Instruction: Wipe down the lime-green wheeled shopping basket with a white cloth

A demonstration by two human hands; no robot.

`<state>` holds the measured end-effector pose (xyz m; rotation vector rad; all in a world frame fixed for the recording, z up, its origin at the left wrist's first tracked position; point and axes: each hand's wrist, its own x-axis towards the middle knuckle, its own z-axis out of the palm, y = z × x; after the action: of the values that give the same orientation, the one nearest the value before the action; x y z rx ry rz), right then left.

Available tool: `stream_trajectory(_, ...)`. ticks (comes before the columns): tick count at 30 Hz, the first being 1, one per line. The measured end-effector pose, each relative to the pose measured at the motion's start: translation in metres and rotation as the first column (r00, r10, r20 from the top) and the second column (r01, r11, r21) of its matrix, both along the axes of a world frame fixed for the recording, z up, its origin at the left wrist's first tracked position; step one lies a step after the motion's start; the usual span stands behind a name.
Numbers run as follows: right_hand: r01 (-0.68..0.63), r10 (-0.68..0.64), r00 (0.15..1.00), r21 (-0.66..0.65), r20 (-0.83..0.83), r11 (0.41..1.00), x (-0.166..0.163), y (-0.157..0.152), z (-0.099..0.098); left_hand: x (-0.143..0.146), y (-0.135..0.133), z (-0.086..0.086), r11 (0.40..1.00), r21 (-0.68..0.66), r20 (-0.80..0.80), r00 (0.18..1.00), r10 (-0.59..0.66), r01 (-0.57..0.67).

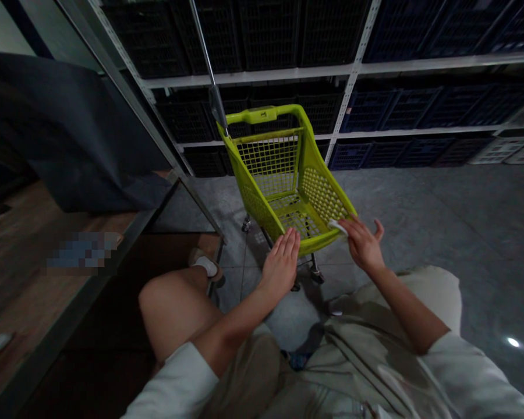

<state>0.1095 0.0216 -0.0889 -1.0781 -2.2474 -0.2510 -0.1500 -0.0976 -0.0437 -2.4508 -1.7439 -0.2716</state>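
Note:
A small lime-green plastic shopping cart (288, 174) stands on the grey floor in front of me, its basket empty. My left hand (282, 262) lies flat with fingers stretched out against the near rim of the cart. My right hand (362, 241) pinches a small white cloth or wipe (338, 226) against the cart's near right corner. My bent knees and beige shorts fill the lower frame.
Metal shelving (353, 70) with dark plastic crates lines the back wall. A wooden shelf board (35, 256) in a metal frame runs along the left. A thin metal pole (205, 52) leans by the cart's handle. Grey floor (463, 233) spreads to the right.

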Motion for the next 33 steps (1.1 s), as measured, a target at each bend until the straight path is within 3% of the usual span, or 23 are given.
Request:
stream_trajectory(3,0.116,-0.117,0.992,-0.016,-0.040,0.993,0.013,0.013,0.000,0.001,0.001,0.001,1.000,-0.011,-0.017,1.000,0.000,0.000)
stream_trajectory(6,0.156,-0.161,0.980,-0.052,-0.121,0.986,-0.015,-0.007,0.000,0.002,0.001,0.002,1.000,-0.023,-0.035,0.999,0.006,-0.007)
stream_trajectory(11,-0.011,-0.011,0.989,-0.143,-0.151,0.990,-0.097,-0.065,0.003,0.003,0.001,-0.001,1.000,0.003,-0.016,1.000,0.021,-0.021)
stream_trajectory(14,-0.074,0.049,0.988,-0.168,-0.145,0.983,-0.117,-0.076,0.007,0.002,0.001,-0.003,1.000,0.018,0.008,1.000,0.022,-0.022)
stream_trajectory(17,-0.133,0.122,0.989,-0.151,-0.085,0.980,-0.107,-0.069,0.009,0.002,0.000,-0.002,1.000,0.024,0.009,1.000,0.019,-0.020)
stream_trajectory(22,-0.165,0.166,0.986,-0.075,0.004,0.983,-0.058,-0.039,0.006,0.003,0.000,0.001,1.000,-0.005,-0.034,0.999,0.030,-0.030)
stream_trajectory(28,0.071,-0.067,0.995,0.051,-0.080,0.996,0.006,0.017,-0.008,0.002,0.001,0.000,1.000,-0.005,-0.032,0.999,0.017,-0.017)
stream_trajectory(30,0.137,-0.130,0.982,0.045,-0.136,0.990,0.006,0.021,-0.010,0.003,0.002,-0.001,1.000,0.008,-0.015,1.000,0.011,-0.010)
stream_trajectory(33,0.159,-0.151,0.962,0.016,-0.226,0.987,-0.024,0.001,-0.009,0.005,0.002,-0.002,0.999,0.023,-0.002,1.000,0.023,-0.023)
